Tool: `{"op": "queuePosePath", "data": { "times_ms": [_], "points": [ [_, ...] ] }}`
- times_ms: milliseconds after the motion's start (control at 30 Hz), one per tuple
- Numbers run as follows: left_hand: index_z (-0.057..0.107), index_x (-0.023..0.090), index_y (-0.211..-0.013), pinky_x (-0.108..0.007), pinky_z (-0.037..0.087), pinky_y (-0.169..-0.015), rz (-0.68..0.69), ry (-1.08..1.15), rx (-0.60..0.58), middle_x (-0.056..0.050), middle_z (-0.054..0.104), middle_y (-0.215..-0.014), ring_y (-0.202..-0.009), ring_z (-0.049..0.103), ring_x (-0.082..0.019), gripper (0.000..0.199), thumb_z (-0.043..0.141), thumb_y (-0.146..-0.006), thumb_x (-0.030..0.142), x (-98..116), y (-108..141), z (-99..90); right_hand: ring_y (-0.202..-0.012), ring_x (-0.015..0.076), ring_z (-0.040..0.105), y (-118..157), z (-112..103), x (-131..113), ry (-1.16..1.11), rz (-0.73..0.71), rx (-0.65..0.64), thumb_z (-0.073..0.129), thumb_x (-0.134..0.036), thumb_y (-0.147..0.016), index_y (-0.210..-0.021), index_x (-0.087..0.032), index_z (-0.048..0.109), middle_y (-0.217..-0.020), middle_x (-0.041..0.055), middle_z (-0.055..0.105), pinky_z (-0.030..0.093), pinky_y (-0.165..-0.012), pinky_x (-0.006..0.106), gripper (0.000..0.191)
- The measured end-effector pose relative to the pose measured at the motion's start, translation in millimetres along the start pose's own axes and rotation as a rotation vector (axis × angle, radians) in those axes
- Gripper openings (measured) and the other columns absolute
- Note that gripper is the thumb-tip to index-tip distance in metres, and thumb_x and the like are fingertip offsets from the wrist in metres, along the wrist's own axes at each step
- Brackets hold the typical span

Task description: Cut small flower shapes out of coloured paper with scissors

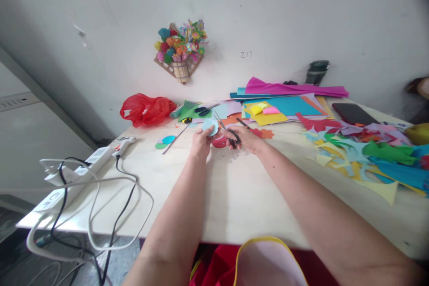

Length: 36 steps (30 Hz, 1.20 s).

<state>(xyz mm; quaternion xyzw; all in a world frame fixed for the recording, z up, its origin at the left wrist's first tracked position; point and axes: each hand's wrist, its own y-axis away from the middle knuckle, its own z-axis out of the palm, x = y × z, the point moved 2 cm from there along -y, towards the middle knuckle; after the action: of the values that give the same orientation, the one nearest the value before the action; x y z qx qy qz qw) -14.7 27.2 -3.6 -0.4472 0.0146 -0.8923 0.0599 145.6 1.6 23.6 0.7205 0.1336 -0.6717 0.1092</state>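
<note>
A round piece of light blue paper (pixel 209 127) is pinched between the fingers of my left hand (pixel 201 142), above the middle of the table. My right hand (pixel 245 139) is closed round the dark handles of a pair of scissors (pixel 233 137). The scissors' blades are apart and point up and left, close to the right side of the blue paper. Red round paper (pixel 220 142) lies beneath and between my hands. Just right of my right hand are red and orange flower-shaped papers (pixel 267 133). A second pair of scissors (pixel 203 111) rests behind my left hand.
Power strips (pixel 97 159) with tangled cables lie along the left edge. A red plastic bag (pixel 144 109) sits at the back left. Coloured sheets (pixel 295 106) are stacked at the back, and paper scraps (pixel 355 154) cover the right side near a dark phone (pixel 354 113).
</note>
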Motion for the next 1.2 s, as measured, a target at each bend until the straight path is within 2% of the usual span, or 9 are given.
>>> {"op": "queuePosePath", "data": {
  "times_ms": [100, 267, 567, 933, 1200],
  "points": [
    [0.072, 0.011, -0.081, -0.031, 0.058, -0.072, -0.004, 0.001, 0.027, -0.008, 0.075, -0.078, -0.072, 0.073, -0.020, 0.029, 0.089, -0.058, 0.016, 0, 1, 1.8, -0.041, 0.0082, 0.058, 0, 4, 1, 0.014, 0.003, -0.018, 0.078, -0.044, -0.087, -0.073, -0.016, 0.059, -0.056, -0.0003, 0.065, 0.031, -0.032, 0.015, 0.037],
    [0.069, 0.013, -0.077, -0.025, 0.056, -0.063, 0.005, 0.028, 0.091, -0.004, 0.073, -0.070, -0.059, 0.067, -0.014, 0.026, 0.087, -0.058, 0.014, -1, 4, 7.1, -0.043, 0.0086, 0.059, -2, 7, 6, 0.000, -0.008, -0.015, 0.079, -0.050, -0.086, -0.076, -0.016, 0.059, -0.058, -0.0003, 0.065, 0.033, -0.032, 0.015, 0.041],
    [0.066, 0.014, -0.075, -0.026, 0.054, -0.063, 0.001, 0.045, 0.157, -0.002, 0.070, -0.068, -0.057, 0.066, -0.014, 0.020, 0.081, -0.062, 0.010, -3, 9, 14.4, -0.045, 0.0086, 0.060, -2, 14, 10, -0.030, -0.003, 0.004, 0.076, -0.054, -0.087, -0.079, -0.016, 0.060, -0.060, 0.0002, 0.066, 0.033, -0.034, 0.015, 0.042],
    [0.066, 0.014, -0.077, -0.025, 0.053, -0.062, 0.009, 0.027, 0.202, -0.002, 0.070, -0.066, -0.057, 0.066, -0.014, 0.024, 0.084, -0.061, 0.013, -5, 7, 11.5, -0.046, 0.0093, 0.058, -3, 18, 14, -0.041, -0.034, 0.014, 0.078, -0.054, -0.085, -0.079, -0.017, 0.059, -0.059, -0.0015, 0.063, 0.033, -0.033, 0.016, 0.042],
    [0.066, 0.015, -0.079, -0.025, 0.053, -0.061, 0.008, 0.025, 0.207, -0.003, 0.071, -0.068, -0.060, 0.068, -0.016, 0.026, 0.085, -0.060, 0.015, -9, 3, 6.1, -0.045, 0.0087, 0.056, -2, 21, 14, -0.048, -0.029, 0.021, 0.079, -0.048, -0.086, -0.080, -0.017, 0.058, -0.058, -0.0027, 0.061, 0.033, -0.032, 0.016, 0.037]
  ]
}}
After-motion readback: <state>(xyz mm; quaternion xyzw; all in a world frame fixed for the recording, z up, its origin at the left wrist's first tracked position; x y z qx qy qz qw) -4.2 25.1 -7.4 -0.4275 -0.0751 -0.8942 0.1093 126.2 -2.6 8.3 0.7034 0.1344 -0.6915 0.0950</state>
